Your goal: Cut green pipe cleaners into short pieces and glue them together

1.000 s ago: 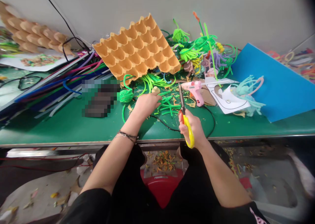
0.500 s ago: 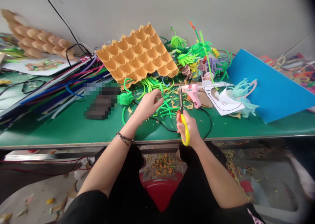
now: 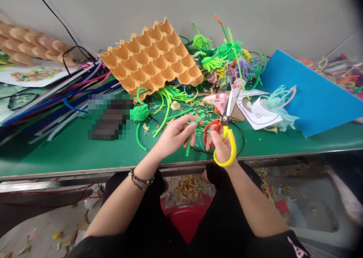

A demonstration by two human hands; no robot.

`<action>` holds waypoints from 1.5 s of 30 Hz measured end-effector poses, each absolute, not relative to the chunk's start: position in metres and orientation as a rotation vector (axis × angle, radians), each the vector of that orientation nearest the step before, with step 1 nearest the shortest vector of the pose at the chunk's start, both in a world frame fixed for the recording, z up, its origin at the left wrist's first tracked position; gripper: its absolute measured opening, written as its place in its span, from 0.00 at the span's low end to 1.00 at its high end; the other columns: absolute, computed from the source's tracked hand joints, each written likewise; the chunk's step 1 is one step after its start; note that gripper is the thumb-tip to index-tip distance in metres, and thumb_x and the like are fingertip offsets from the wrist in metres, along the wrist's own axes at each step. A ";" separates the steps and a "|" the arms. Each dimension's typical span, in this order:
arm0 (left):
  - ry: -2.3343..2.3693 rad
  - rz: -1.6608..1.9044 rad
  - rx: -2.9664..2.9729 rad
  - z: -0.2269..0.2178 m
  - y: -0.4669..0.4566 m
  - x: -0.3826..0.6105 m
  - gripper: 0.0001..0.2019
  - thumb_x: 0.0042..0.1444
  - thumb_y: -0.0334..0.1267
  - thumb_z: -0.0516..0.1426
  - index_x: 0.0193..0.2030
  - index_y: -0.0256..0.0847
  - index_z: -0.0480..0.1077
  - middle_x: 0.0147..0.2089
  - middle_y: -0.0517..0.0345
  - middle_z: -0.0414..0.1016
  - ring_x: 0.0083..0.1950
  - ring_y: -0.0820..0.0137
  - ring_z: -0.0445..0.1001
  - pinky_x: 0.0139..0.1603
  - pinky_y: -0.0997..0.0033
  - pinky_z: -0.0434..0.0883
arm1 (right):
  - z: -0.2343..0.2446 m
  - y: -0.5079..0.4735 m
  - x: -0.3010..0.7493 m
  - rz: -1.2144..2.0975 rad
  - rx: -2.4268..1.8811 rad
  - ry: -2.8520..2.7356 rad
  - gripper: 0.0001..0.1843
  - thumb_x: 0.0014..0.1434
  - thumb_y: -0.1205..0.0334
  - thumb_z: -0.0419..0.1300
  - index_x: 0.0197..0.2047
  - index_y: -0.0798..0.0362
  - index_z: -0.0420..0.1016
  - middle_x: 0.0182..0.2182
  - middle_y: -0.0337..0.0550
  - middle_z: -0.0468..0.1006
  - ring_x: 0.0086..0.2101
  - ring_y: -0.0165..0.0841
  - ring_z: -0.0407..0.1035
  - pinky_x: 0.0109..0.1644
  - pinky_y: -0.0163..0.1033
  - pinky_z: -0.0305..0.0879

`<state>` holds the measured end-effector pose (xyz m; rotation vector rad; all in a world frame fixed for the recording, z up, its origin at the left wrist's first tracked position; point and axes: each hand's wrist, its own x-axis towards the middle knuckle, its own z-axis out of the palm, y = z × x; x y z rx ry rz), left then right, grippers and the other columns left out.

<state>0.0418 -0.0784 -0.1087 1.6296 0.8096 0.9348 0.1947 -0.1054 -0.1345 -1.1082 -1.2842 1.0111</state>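
My left hand (image 3: 178,135) pinches a short green pipe cleaner (image 3: 188,146) just above the table's front part. To its right, my right hand (image 3: 221,142) is closed round the scissors (image 3: 230,146), which have one yellow and one red handle loop. The blades point away from me and stand slightly apart. Behind the scissors lies a pink glue gun (image 3: 217,100), partly covered by the blades. A green pipe-cleaner bundle (image 3: 141,113) sits left of my left hand. More cut green pieces (image 3: 180,114) are scattered beyond my fingers.
A brown egg tray (image 3: 153,57) leans at the back. Colourful pipe-cleaner pieces (image 3: 224,61) are heaped beside it. Paper cut-outs (image 3: 259,116) and a blue board (image 3: 306,95) are on the right. Long pipe cleaners (image 3: 59,106) lie left, near a blurred dark object (image 3: 109,120).
My left hand has come lower and to the right, now with a green pipe cleaner in its fingers. The scissors have turned in my right hand and their blades have spread.
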 end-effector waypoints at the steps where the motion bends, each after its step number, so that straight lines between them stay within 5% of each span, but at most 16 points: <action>1: 0.806 0.969 1.605 -0.111 -0.080 0.043 0.12 0.60 0.44 0.48 0.40 0.37 0.64 0.14 0.69 0.61 0.13 0.82 0.56 0.14 0.83 0.56 | -0.135 -0.106 0.193 1.022 -1.103 -1.279 0.19 0.52 0.43 0.55 0.31 0.50 0.59 0.19 0.33 0.61 0.15 0.26 0.58 0.19 0.36 0.59; 12: 0.987 0.989 1.897 -0.118 -0.094 0.046 0.12 0.60 0.40 0.48 0.30 0.38 0.66 0.14 0.70 0.56 0.15 0.82 0.55 0.18 0.81 0.53 | -0.141 -0.103 0.188 0.964 -1.046 -1.315 0.13 0.52 0.51 0.60 0.35 0.51 0.66 0.26 0.35 0.66 0.19 0.22 0.58 0.21 0.32 0.60; 18: 0.870 0.877 1.893 -0.116 -0.095 0.042 0.15 0.62 0.40 0.45 0.30 0.39 0.66 0.16 0.67 0.63 0.16 0.81 0.60 0.20 0.81 0.58 | -0.137 -0.110 0.187 1.020 -1.063 -1.368 0.12 0.56 0.52 0.56 0.31 0.52 0.64 0.20 0.33 0.66 0.17 0.22 0.58 0.18 0.31 0.58; 24: 0.698 0.680 2.023 -0.107 -0.094 0.035 0.14 0.62 0.36 0.45 0.31 0.38 0.68 0.30 0.60 0.74 0.27 0.79 0.69 0.30 0.82 0.64 | -0.120 -0.106 0.186 1.160 -0.968 -1.424 0.14 0.56 0.52 0.55 0.25 0.51 0.61 0.15 0.31 0.61 0.14 0.23 0.59 0.16 0.31 0.57; 33: 0.603 0.485 1.803 -0.100 -0.096 0.028 0.17 0.63 0.37 0.42 0.29 0.38 0.67 0.15 0.67 0.59 0.16 0.80 0.57 0.22 0.80 0.60 | -0.118 -0.109 0.185 1.243 -0.940 -1.433 0.15 0.56 0.51 0.54 0.25 0.51 0.60 0.15 0.30 0.59 0.13 0.22 0.56 0.15 0.31 0.53; 40: 0.984 0.959 1.754 -0.117 -0.090 0.035 0.14 0.63 0.41 0.44 0.31 0.38 0.63 0.15 0.70 0.59 0.15 0.82 0.58 0.19 0.82 0.58 | -0.132 -0.099 0.184 1.129 -0.992 -1.354 0.24 0.53 0.35 0.49 0.31 0.50 0.58 0.19 0.31 0.55 0.14 0.22 0.49 0.16 0.34 0.47; 45: 1.029 1.293 1.651 -0.123 -0.085 0.034 0.14 0.63 0.43 0.43 0.30 0.40 0.60 0.19 0.68 0.64 0.13 0.84 0.59 0.14 0.82 0.56 | -0.145 -0.103 0.181 1.035 -1.028 -1.632 0.23 0.56 0.39 0.49 0.40 0.50 0.60 0.25 0.35 0.60 0.20 0.25 0.55 0.21 0.34 0.52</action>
